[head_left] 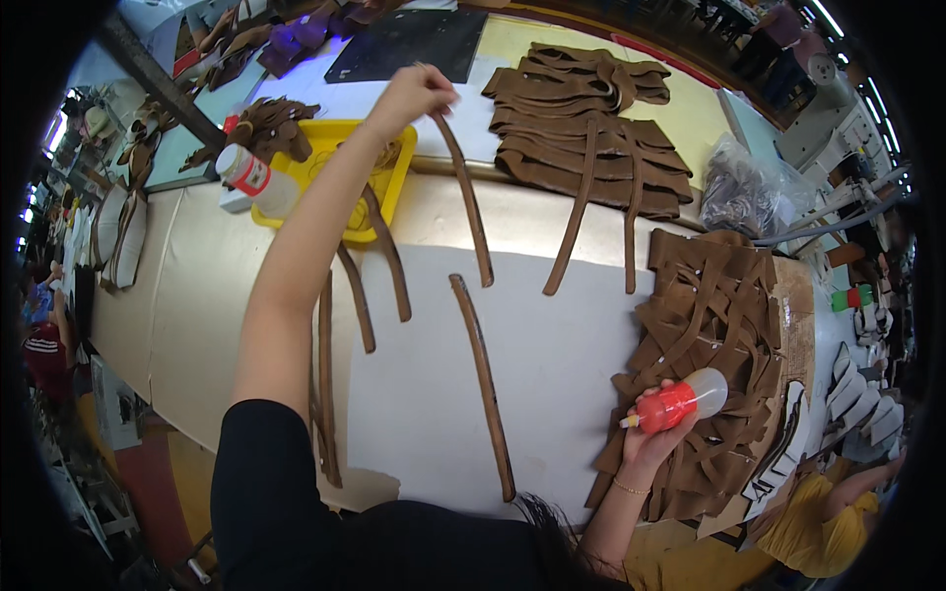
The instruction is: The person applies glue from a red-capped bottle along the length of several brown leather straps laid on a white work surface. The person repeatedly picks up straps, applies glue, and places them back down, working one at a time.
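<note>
A worker's left hand (416,97) reaches across a workbench (197,286), fingertips apparently pinching the upper end of a narrow brown strip (461,187), which runs from the grip down over the far edge of a gray sheet (414,414). The right hand (650,438) wraps a red-labeled squeeze bottle (680,404), nozzle pointing left, beside a heap of brown strips (709,315). The step appears to be positioning the strip by its end; the next move likely calls for a steady pinch, avoiding the loose strip (480,364) nearer the worker.
</note>
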Available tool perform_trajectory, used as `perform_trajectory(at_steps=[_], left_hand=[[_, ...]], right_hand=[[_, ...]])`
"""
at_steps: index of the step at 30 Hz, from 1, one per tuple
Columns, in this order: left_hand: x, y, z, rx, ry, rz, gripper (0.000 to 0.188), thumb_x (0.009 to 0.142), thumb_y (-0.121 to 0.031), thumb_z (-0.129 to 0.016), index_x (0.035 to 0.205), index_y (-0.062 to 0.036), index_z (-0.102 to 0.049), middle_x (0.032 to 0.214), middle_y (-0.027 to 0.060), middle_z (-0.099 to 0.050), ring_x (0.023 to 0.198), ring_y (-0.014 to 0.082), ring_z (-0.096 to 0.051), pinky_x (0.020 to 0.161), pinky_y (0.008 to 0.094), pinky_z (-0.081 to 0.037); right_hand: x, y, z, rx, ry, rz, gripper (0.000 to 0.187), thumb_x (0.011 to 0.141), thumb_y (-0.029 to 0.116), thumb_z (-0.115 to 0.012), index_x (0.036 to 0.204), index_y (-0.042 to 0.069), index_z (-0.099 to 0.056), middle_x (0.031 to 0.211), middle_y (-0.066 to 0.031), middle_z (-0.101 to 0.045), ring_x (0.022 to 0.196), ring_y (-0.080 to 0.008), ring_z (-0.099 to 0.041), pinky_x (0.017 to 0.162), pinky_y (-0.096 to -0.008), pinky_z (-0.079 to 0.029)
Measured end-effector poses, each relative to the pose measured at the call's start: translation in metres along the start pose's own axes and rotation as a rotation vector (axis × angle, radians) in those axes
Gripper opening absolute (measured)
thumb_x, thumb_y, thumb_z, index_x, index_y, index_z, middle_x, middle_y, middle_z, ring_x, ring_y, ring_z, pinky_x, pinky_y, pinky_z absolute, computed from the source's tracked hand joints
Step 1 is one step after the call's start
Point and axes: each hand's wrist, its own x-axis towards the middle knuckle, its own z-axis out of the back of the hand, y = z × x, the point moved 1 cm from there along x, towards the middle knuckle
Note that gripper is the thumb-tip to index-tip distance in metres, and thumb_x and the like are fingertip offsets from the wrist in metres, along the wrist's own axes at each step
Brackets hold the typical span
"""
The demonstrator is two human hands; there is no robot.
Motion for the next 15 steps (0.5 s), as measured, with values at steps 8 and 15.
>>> perform_trajectory(at_steps=[8,15], left_hand=[[-0.185,-0.034,-0.077,0.452,0.348,0.065,0.044,0.085,-0.019,-0.069,0.125,-0.0027,-0.059,0.103,0.0179,-0.063,0.101,0.0331,-0.061,0.092,0.0392,-0.048],[-0.221,-0.028,-0.111,0.402,0.066,0.077,0.048,0.079,-0.008,-0.068,0.124,-0.0025,-0.054,0.103,0.0186,-0.059,0.102,0.0348,-0.058,0.092,0.0396,-0.046]], right_hand=[[0.004,-0.001,-0.001,0.073,0.023,0.063,0.060,0.091,0.057,-0.057,0.125,0.008,-0.048,0.112,-0.0074,-0.059,0.090,-0.0222,-0.060,0.072,-0.0335,-0.054],[0.005,-0.002,0.004,0.086,0.040,0.036,0.061,0.090,0.057,-0.059,0.126,0.009,-0.048,0.114,-0.0074,-0.060,0.093,-0.0223,-0.061,0.079,-0.0357,-0.055]])
